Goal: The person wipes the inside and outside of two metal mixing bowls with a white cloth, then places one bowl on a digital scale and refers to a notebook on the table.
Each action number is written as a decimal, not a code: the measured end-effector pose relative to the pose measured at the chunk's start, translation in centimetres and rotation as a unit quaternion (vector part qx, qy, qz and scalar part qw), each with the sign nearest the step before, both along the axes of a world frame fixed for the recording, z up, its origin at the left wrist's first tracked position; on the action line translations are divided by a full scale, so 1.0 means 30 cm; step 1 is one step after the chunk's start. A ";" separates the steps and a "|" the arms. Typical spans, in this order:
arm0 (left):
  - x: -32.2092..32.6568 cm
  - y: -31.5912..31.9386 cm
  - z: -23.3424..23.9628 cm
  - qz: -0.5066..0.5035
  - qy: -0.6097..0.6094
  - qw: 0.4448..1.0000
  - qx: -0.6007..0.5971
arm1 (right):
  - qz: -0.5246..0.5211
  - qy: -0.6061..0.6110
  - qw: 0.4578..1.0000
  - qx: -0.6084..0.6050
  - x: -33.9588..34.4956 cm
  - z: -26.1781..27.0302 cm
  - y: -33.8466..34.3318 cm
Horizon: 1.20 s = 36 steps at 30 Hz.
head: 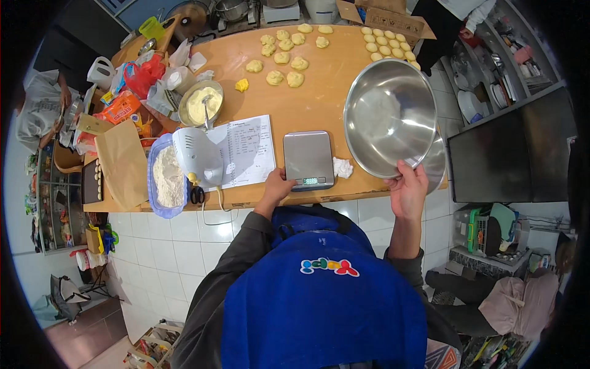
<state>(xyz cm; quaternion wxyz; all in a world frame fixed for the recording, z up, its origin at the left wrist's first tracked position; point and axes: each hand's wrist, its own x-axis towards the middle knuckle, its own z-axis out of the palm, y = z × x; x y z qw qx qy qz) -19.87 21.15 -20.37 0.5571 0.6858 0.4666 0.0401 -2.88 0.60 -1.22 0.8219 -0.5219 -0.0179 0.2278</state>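
My right hand (409, 187) grips the rim of a large stainless steel bowl (391, 117), tilted with its inside showing. Part of another metal bowl (437, 166) shows beneath it. My left hand (279, 185) touches the front left edge of a digital kitchen scale (307, 154), whose display is lit; the fingers hold nothing. A crumpled white tissue (342, 168) lies right of the scale. To the left are an open handwritten notebook (249, 150), a white hand mixer (198, 154), a blue tub of flour (167, 180) and a bowl of pale yellow mixture (203, 104) with a utensil in it.
Yellow dough lumps (282, 57) and rows of dough balls (385, 44) lie at the table's back. Bags (145, 76), parchment (123, 163) and black-handled scissors (197, 195) are at left. Other people stand at left and back right; another is at lower right.
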 end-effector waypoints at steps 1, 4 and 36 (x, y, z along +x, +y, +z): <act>-0.002 0.001 -0.004 -0.004 0.001 1.000 0.007 | 0.002 0.000 1.000 -0.001 -0.002 0.002 0.001; -0.005 0.002 -0.017 0.010 -0.016 1.000 -0.011 | 0.006 0.001 1.000 -0.003 -0.008 0.003 0.003; -0.004 -0.009 -0.014 0.010 -0.007 0.999 0.039 | 0.028 0.005 1.000 0.007 0.007 -0.041 -0.021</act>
